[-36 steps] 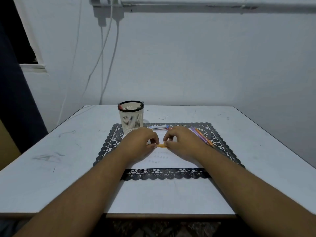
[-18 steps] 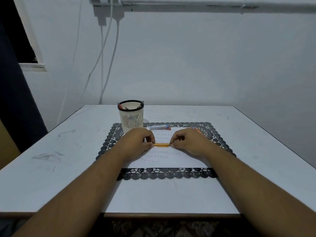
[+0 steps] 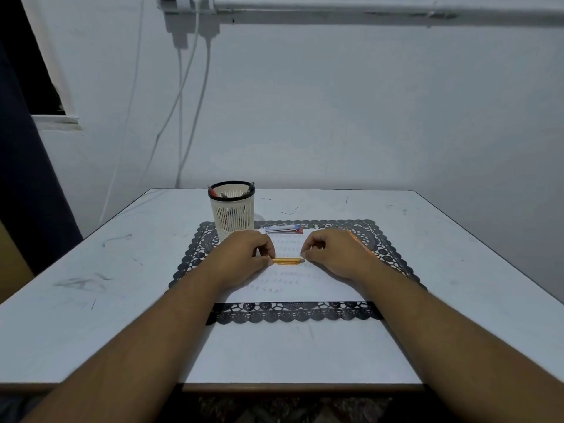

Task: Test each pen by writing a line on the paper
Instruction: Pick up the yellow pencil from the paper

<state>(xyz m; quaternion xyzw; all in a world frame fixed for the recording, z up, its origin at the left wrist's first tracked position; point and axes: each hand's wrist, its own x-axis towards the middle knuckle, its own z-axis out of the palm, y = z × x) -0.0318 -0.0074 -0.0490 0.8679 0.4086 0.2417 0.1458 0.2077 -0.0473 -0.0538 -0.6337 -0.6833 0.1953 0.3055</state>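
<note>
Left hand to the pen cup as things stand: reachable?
Probably yes. The pen cup stands just beyond the left hand with nothing between them, but that hand grips one end of the yellow pen, so it would have to let go first.

Head camera looks forward and down over table (image 3: 427, 270); wall behind.
</note>
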